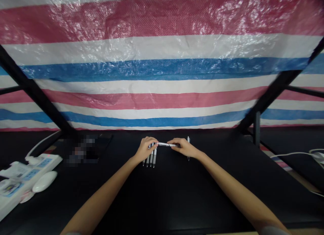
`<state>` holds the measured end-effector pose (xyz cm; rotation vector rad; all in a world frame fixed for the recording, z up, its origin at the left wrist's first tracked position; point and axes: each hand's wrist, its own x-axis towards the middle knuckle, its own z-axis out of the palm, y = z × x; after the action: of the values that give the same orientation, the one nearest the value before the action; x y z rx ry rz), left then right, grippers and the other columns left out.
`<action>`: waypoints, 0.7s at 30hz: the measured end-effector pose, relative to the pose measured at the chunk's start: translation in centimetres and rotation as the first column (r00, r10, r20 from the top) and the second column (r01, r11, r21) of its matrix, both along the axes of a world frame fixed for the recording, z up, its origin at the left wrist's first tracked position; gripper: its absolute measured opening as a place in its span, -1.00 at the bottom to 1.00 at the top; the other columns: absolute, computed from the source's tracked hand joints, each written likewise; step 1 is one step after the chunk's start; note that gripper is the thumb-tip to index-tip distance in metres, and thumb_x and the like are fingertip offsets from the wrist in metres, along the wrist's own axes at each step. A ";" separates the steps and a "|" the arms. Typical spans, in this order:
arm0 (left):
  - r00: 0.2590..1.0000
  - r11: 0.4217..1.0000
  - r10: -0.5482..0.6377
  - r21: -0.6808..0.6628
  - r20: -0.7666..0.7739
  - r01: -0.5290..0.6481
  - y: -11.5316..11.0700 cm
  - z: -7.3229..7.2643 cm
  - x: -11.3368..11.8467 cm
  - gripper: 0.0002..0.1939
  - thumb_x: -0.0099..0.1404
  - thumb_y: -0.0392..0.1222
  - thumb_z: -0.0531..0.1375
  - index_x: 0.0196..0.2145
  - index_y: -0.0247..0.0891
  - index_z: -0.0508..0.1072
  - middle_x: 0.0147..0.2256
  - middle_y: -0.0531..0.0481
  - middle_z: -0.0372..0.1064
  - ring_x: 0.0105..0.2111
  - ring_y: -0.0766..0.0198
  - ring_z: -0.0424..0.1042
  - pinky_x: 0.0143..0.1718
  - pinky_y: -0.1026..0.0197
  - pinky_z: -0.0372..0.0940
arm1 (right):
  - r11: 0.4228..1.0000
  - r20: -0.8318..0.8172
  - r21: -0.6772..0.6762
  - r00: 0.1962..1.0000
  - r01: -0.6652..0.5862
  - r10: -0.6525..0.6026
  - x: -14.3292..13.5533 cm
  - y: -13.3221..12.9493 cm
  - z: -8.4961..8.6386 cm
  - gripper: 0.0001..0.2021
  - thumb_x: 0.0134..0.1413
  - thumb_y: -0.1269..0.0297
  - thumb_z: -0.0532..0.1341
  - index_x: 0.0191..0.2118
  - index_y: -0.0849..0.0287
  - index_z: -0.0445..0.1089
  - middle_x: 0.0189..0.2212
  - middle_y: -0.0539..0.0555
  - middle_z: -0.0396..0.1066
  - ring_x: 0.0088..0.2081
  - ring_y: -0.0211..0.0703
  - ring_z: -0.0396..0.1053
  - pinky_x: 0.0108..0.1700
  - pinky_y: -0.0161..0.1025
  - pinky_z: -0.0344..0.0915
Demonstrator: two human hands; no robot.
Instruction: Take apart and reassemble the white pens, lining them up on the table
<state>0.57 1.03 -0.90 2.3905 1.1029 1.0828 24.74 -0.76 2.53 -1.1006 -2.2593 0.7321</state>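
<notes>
Between my two hands a white pen (pixel 164 144) with a grey grip lies roughly level. My left hand (pixel 146 149) pinches its left end, and the fingers of my right hand (pixel 184 147) close on the grey right end. Beneath and beside my left hand, several similar pens (pixel 151 158) lie side by side on the black table, tips toward me, their upper parts partly covered by the hand. Another white pen (pixel 188 139) lies just behind my right hand, pointing away from me, its middle hidden by the hand and wrist.
At the left edge lies a white power strip (pixel 52 159) with plugs in it, and a white computer mouse (pixel 45 181) beside it. A blurred-out patch (pixel 83 152) sits behind. Black frame bars (pixel 269 96) slant at both sides before a striped plastic sheet (pixel 157 69). White cables (pixel 291 154) run at the right.
</notes>
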 end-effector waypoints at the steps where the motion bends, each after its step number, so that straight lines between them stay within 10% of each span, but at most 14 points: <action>1: 1.000 1.000 0.015 -0.002 0.007 -0.015 0.0 0.0 0.0 -0.82 0.28 -0.12 0.10 -0.29 -0.16 0.48 -0.24 -0.03 0.47 -0.21 0.18 0.38 -0.11 0.10 0.16 | 1.000 -0.001 -0.012 1.000 0.023 -0.023 0.1 0.1 -0.1 -0.72 0.06 0.34 0.16 -0.08 0.14 0.43 -0.22 0.09 0.47 -0.30 -0.17 0.38 -0.22 -0.22 0.30; 21: 0.986 0.990 0.087 -0.126 0.143 -0.069 0.3 0.3 -0.3 -0.59 0.32 -0.16 -0.02 -0.65 -0.26 0.31 -0.30 -0.05 0.41 -0.20 0.18 0.35 -0.09 0.11 0.17 | 0.931 0.052 0.335 0.983 0.148 -0.175 0.4 0.7 -2.0 -0.85 0.13 0.31 0.14 -0.21 0.12 0.44 -0.30 0.07 0.47 -0.27 -0.11 0.30 -0.17 -0.16 0.24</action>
<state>0.27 1.38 -0.63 2.1529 1.1827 1.1634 25.13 -0.06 0.52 -1.1487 -2.2193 0.2324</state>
